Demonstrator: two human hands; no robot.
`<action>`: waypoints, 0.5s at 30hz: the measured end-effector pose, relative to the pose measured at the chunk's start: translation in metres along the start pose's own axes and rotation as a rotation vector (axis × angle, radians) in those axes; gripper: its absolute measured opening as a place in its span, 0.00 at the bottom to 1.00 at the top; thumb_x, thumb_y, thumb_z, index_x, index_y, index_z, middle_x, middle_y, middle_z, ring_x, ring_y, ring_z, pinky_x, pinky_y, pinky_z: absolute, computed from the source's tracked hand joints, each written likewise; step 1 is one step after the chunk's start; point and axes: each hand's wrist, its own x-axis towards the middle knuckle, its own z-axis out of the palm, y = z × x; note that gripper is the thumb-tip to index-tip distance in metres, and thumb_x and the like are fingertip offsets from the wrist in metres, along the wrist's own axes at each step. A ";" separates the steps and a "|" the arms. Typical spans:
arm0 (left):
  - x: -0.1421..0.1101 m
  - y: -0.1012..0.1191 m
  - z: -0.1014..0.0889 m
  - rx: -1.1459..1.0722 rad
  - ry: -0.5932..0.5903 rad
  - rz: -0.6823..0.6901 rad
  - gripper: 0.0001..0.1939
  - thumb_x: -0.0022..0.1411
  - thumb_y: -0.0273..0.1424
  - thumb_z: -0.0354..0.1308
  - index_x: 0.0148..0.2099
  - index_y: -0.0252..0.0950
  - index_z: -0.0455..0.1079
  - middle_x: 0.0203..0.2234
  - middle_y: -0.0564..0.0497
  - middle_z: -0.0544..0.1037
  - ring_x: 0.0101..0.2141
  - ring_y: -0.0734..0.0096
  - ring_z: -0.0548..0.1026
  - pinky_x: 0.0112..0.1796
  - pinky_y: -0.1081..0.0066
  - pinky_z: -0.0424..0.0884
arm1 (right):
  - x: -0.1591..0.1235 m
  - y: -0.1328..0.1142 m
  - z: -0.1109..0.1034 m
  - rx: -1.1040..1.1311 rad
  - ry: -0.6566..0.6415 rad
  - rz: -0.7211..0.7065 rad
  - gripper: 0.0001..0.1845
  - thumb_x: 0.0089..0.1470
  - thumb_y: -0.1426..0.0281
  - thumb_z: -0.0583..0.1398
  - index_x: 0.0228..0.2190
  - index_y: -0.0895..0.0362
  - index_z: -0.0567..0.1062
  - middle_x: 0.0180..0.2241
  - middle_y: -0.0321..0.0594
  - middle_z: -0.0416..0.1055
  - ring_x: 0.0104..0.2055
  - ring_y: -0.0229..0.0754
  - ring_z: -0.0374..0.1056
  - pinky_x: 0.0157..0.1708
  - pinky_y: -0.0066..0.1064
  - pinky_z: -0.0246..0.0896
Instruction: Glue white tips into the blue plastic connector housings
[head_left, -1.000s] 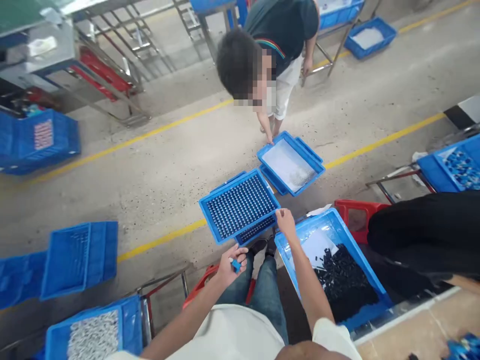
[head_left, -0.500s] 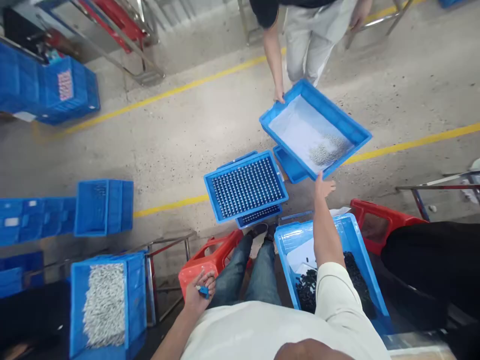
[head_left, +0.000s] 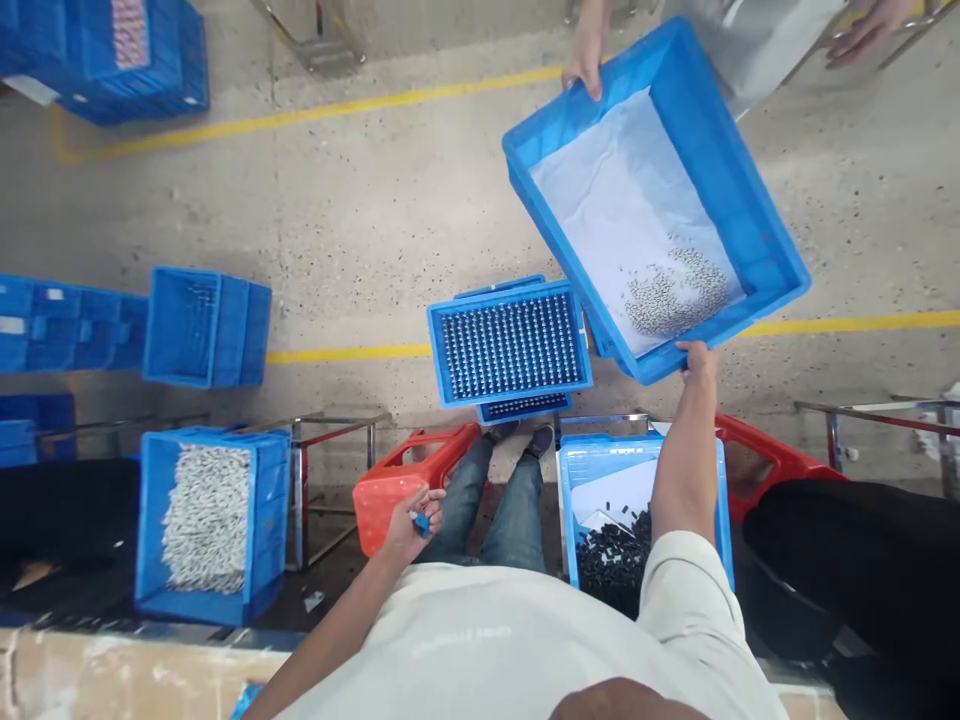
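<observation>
In the head view my right hand is closed on the near rim of a big blue plastic tray, thumb over the edge. White sheeting lines this tilted tray, with many small metal pieces gathered towards its near end. Another person's hand grips the tray's far left corner. My left hand, fingers curled, holds a small blue object whose kind I cannot make out. It is over a red plastic stool. Below my right arm is a blue bin of black parts.
Left of the held tray, a blue tray of metal-tipped parts in rows sits atop another by my feet. A blue crate of pale pieces is at left. More blue bins stand beyond. Yellow lines cross the floor.
The lined tray is nearer and larger in view, and the other person's hand still holds its corner. My right hand has gone from outstretched fingers at the rim to a grip on it.
</observation>
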 end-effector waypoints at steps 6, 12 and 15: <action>0.020 0.036 -0.027 0.011 -0.036 -0.047 0.10 0.67 0.32 0.58 0.33 0.33 0.70 0.14 0.58 0.58 0.15 0.77 0.59 0.17 0.78 0.54 | -0.128 0.032 0.048 0.039 0.076 0.047 0.07 0.53 0.84 0.63 0.34 0.63 0.76 0.32 0.33 0.74 0.34 0.36 0.69 0.35 0.29 0.69; 0.038 0.083 -0.050 0.034 -0.088 -0.087 0.10 0.67 0.31 0.59 0.33 0.31 0.71 0.14 0.58 0.60 0.15 0.78 0.60 0.17 0.78 0.56 | -0.299 0.095 0.110 0.039 0.019 0.182 0.13 0.65 0.64 0.64 0.46 0.60 0.76 0.45 0.41 0.76 0.42 0.42 0.75 0.41 0.38 0.76; 0.042 0.105 -0.058 0.029 -0.110 -0.079 0.12 0.68 0.32 0.57 0.32 0.31 0.71 0.14 0.58 0.60 0.14 0.78 0.59 0.16 0.78 0.55 | -0.368 0.123 0.135 0.028 -0.035 0.238 0.18 0.66 0.61 0.63 0.52 0.59 0.74 0.50 0.44 0.75 0.47 0.45 0.75 0.45 0.42 0.76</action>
